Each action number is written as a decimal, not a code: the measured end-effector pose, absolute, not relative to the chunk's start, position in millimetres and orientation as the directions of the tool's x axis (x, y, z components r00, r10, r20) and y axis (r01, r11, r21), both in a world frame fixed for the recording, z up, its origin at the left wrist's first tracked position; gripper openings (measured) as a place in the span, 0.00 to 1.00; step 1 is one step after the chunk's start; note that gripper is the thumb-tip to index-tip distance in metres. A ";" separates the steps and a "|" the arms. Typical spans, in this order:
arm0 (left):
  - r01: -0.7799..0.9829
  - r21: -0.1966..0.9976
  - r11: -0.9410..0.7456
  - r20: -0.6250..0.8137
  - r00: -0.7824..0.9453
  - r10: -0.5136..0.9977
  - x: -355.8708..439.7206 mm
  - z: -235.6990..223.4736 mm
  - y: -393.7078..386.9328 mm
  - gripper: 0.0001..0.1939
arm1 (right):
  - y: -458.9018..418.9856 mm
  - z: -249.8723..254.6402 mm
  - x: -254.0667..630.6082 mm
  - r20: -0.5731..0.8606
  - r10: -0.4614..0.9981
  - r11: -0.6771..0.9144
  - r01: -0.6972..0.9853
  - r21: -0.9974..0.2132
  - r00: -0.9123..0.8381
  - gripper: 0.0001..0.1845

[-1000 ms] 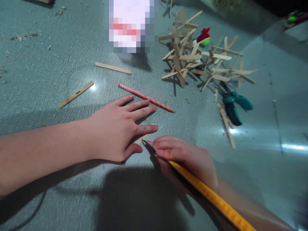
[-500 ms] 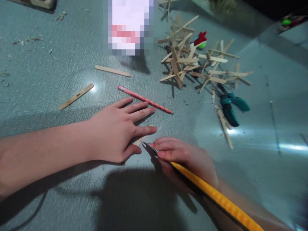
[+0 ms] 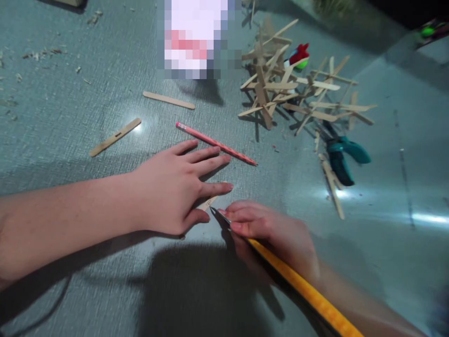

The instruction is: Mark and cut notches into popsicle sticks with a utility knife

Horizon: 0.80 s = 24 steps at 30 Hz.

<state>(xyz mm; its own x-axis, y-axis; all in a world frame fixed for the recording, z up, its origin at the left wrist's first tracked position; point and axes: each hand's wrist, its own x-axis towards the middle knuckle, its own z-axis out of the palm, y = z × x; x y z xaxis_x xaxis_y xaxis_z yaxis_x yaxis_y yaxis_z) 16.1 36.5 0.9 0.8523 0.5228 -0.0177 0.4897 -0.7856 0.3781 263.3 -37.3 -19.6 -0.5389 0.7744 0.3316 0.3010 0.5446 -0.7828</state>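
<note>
My left hand (image 3: 168, 189) lies flat on the table with its fingers spread, pinning a wooden craft stick (image 3: 209, 202). Most of that stick is hidden; a short part with dark pencil-like marks shows between thumb and index finger. My right hand (image 3: 271, 236) is closed around a craft knife (image 3: 301, 288) with a yellow and black handle. Its pointed blade slants to the left, its tip at or just beside the marks; contact cannot be made out. A pink pencil (image 3: 224, 147) lies just beyond my left fingertips.
A craft stick with a small slot (image 3: 115, 136) and a plain craft stick (image 3: 168, 100) lie farther back. Joined craft sticks (image 3: 263, 96) spread across the back right, near teal-handled pliers (image 3: 340, 159) and loose stick pieces (image 3: 331, 187). Wood shavings (image 3: 42, 54) litter the back left.
The knife tip has drawn back slightly from the stick toward the right, uncovering more of the marks. My left hand stays in place. The whole view shifts a little.
</note>
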 end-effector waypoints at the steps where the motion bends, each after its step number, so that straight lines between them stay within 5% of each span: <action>1: 0.494 0.374 -0.785 -0.022 0.851 0.525 16.0 1.2 36.4 0.32 | -37.0 -19.0 263.5 0.333 0.777 0.544 0.304 -0.782 -0.534 0.17; 24: 0.495 0.368 -0.787 -0.015 0.850 0.527 15.6 1.5 35.8 0.32 | -34.0 -19.4 263.8 0.315 0.768 0.536 0.291 -0.792 -0.558 0.17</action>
